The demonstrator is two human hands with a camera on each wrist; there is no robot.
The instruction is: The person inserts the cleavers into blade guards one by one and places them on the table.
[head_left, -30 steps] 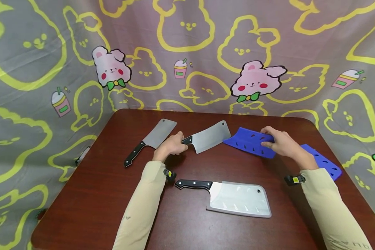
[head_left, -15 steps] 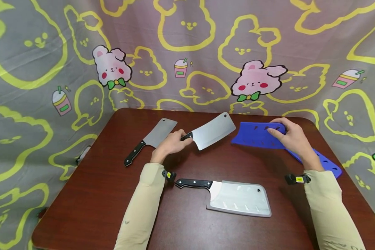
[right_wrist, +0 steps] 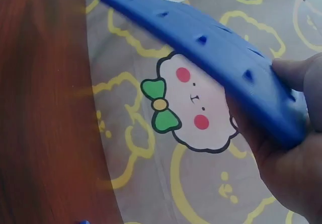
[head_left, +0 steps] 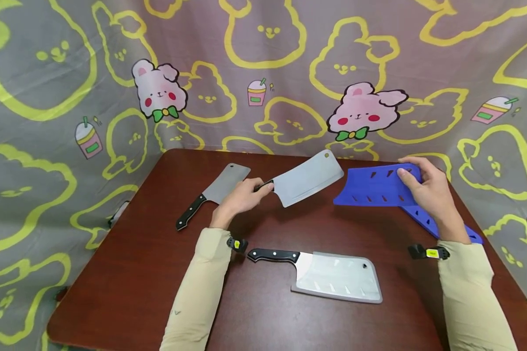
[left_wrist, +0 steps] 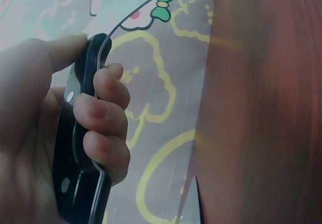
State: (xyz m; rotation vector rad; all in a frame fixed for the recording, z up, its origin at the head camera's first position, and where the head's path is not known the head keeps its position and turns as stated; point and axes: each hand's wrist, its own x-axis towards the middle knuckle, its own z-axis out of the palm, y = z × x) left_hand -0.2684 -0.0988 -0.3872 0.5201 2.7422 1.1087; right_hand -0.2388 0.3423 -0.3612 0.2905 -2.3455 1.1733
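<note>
My left hand grips the black handle of a cleaver, its bare steel blade raised and pointing right. In the left wrist view the fingers wrap round the handle. My right hand holds a blue blade cover with slots by its right end, thumb on the near face. In the right wrist view that cover is tilted above the table. The blade's tip and the cover's left end face each other with a small gap between.
A bare cleaver lies at the back left. In front lies another cleaver with its blade in a translucent cover. A second blue cover lies at the right, partly behind my right hand. A patterned curtain stands behind the brown table.
The cleaver in my left hand has risen and shifted slightly right. My right hand has lifted the blue cover and moved it right. The things on the table have stayed put.
</note>
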